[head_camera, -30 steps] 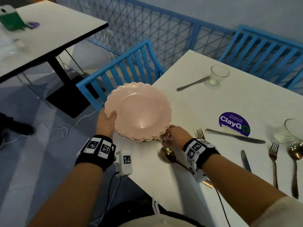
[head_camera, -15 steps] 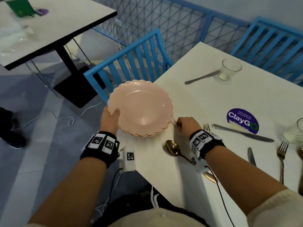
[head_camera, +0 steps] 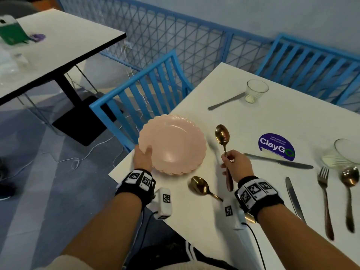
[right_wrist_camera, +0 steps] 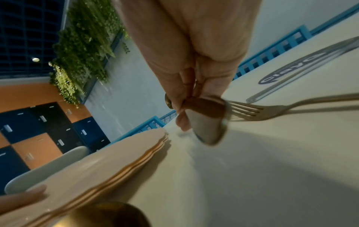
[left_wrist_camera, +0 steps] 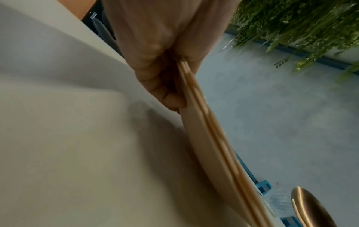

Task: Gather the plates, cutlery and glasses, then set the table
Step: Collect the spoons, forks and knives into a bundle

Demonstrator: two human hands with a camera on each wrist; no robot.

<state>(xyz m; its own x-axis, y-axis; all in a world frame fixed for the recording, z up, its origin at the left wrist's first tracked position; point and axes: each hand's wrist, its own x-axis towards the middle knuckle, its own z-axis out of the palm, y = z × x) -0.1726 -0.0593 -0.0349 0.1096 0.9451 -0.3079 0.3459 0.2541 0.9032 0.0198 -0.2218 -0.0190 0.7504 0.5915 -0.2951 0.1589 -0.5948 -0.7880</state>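
Note:
A stack of pink scalloped plates [head_camera: 172,145] sits at the left corner of the white table [head_camera: 253,121]. My left hand [head_camera: 145,154] grips its near-left rim, thumb on top and fingers [left_wrist_camera: 170,101] under the plates [left_wrist_camera: 204,122]. To the right of the stack my right hand [head_camera: 227,156] pinches the handle of a copper spoon [head_camera: 222,134], which is raised with its bowl pointing away. In the right wrist view the fingers [right_wrist_camera: 184,95] close on the spoon handle [right_wrist_camera: 205,119], with the plates [right_wrist_camera: 116,161] to the left.
A second gold spoon [head_camera: 200,186] lies near my right wrist. A fork [right_wrist_camera: 252,112] lies beyond the hand. Two knives [head_camera: 278,161], a fork [head_camera: 324,199], a spoon [head_camera: 348,191] and a glass [head_camera: 344,152] lie right; another glass [head_camera: 255,90] stands far. A blue chair [head_camera: 146,90] stands left.
My right hand left the plate rim, took a spoon from beside the stack and lifted it. The left hand keeps its grip on the plates, which now sit further over the table.

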